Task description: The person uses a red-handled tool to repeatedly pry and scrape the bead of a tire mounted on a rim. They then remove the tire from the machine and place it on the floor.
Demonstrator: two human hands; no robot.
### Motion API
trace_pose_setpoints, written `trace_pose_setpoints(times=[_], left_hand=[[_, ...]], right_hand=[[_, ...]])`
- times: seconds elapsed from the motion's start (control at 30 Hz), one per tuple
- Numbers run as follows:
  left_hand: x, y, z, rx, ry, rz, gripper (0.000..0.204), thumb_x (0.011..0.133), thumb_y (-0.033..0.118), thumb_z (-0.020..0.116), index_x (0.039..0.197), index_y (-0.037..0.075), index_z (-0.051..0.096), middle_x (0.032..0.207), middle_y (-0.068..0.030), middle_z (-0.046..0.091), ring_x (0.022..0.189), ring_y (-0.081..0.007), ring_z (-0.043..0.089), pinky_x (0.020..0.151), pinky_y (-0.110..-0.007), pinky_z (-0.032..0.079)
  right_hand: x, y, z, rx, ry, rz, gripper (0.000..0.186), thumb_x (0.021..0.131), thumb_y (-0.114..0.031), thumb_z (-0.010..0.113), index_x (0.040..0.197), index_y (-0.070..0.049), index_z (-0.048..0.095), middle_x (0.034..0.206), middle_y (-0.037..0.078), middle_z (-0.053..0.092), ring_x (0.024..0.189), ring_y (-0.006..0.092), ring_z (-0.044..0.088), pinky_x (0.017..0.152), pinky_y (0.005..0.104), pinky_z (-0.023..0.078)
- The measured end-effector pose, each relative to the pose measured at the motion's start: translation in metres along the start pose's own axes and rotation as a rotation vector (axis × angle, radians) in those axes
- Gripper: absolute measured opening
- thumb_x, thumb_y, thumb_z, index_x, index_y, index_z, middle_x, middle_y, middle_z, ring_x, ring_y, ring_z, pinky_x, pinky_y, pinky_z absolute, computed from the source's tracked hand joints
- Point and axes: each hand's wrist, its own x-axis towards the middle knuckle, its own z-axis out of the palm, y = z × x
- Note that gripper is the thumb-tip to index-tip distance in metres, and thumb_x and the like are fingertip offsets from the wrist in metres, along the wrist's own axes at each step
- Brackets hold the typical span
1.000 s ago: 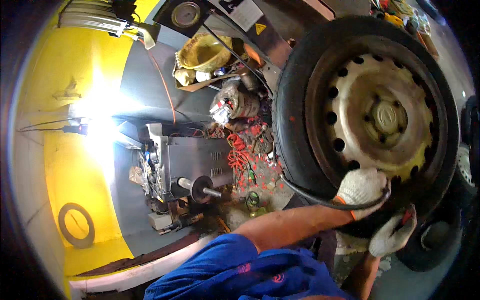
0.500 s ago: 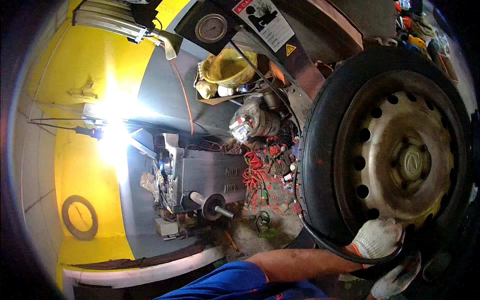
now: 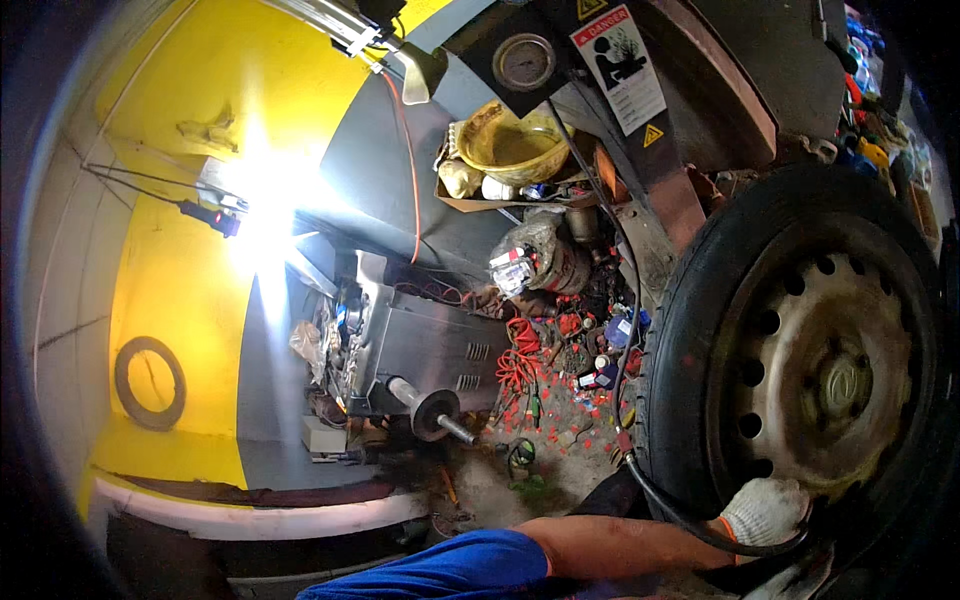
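Note:
A large car wheel (image 3: pixel 830 380), a black tire on a worn, brownish steel rim, stands tilted at the right. My left hand (image 3: pixel 765 512), in a white knitted glove, is closed at the lower edge of the rim. A black air hose (image 3: pixel 690 525) with a reddish fitting runs under my left wrist and curls up into that hand; its end is hidden behind the fingers. Below, at the bottom edge, my right hand (image 3: pixel 800 578), also gloved, is dark and partly cut off. Its fingers cannot be made out.
A grey machine (image 3: pixel 430 350) with a threaded shaft (image 3: pixel 440 415) stands left of centre. A pressure gauge (image 3: pixel 523 62) hangs above a yellow basin (image 3: pixel 515 145). Red coiled cord (image 3: pixel 518 355) and scattered debris cover the floor. A bright lamp (image 3: pixel 265 215) glares by the yellow wall.
The view has shifted, so the wheel and surroundings sit lower and mostly farther right. My left hand stays at the rim with the hose; my right hand shows less at the bottom edge.

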Motion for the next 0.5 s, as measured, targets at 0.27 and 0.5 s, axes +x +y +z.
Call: trace_pose_setpoints(times=[0.27,0.5], left_hand=[[0.004,-0.006,0.0,-0.027,-0.008,0.063,0.029,0.091,0.03,0.062,0.097,0.003,0.069,0.093,-0.0169,0.068,0.088,-0.0353,0.071,0.076,-0.046,0.06],[-0.003,-0.002,-0.004,-0.02,0.037,0.093,0.025,0.088,0.03,0.065,0.094,0.006,0.07,0.091,-0.0144,0.068,0.091,-0.0347,0.069,0.079,-0.046,0.057]], right_hand=[[-0.004,0.005,0.003,0.0,0.045,-0.056,0.03,0.105,-0.023,0.062,0.123,0.0,0.068,0.113,0.021,0.072,0.098,0.0401,0.07,0.085,0.0467,0.055],[-0.004,0.007,-0.001,-0.062,-0.034,-0.016,0.029,0.105,-0.024,0.062,0.123,-0.003,0.069,0.11,0.018,0.073,0.093,0.036,0.071,0.08,0.0446,0.056]])
